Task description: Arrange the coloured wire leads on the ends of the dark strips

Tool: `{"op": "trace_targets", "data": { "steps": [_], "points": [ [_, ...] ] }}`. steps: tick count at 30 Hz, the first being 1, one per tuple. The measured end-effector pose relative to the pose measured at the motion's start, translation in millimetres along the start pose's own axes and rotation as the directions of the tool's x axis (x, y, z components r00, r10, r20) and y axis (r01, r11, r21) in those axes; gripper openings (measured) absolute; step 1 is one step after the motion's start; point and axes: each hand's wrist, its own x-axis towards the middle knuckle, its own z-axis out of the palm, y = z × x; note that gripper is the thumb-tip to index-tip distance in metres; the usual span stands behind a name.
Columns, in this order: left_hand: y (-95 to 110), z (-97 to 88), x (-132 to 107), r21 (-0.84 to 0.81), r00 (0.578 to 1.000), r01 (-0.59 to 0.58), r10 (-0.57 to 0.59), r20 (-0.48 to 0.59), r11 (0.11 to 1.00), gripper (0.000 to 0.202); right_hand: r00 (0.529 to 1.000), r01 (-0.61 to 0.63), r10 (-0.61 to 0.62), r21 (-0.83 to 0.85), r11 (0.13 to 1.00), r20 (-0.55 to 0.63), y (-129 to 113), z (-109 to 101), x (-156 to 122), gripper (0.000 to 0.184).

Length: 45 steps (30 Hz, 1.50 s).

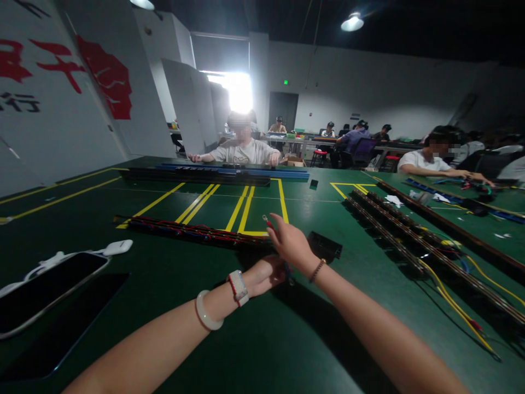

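Up front, right hand (292,241) pinching red wire (267,221), left hand (266,275) curled beneath

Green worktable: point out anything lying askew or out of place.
Mostly orderly. On the green worktable, yellow wires trail loose from the long dark terminal rails at right. The right hand pinches a red-tipped wire; the left hand rests beneath.

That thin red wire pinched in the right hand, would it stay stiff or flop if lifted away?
The red wire looks thin, so it would probably bend and droop. The right hand lifts it with fingertips alone, which suggests it is light. Its small end terminal may snag on the wired strip.
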Motion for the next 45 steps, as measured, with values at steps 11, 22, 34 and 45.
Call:
{"op": "trace_targets", "data": {
  "steps": [11, 22, 34, 45],
  "points": [
    [22, -4.4, -7, 0.552, 0.999, -0.035, 0.051, -0.014, 0.833, 0.036, 0.983, 0.178, -0.182, -0.154, 0.972, -0.01, 75, 27, -56, 0.026],
    [46, -21.4, -7, 0.895, 0.997, -0.08, 0.026, 0.076, 0.438, 0.038, 0.986, 0.164, -0.165, -0.148, 0.975, 0.006, 71, 27, -54, 0.024],
    [38, -24.5, -1, 0.787, 0.997, -0.009, -0.052, 0.053, 0.617, 0.048, 0.988, 0.104, -0.051, 0.387, 0.916, -0.145, 57, 5, -32, 0.039],
    [30, -24.2, 0, 0.621, 0.997, 0.012, -0.06, 0.056, 0.784, 0.027, 0.975, 0.189, -0.112, 0.461, 0.867, -0.19, 15, -31, -7, 0.024]
  ]
}}
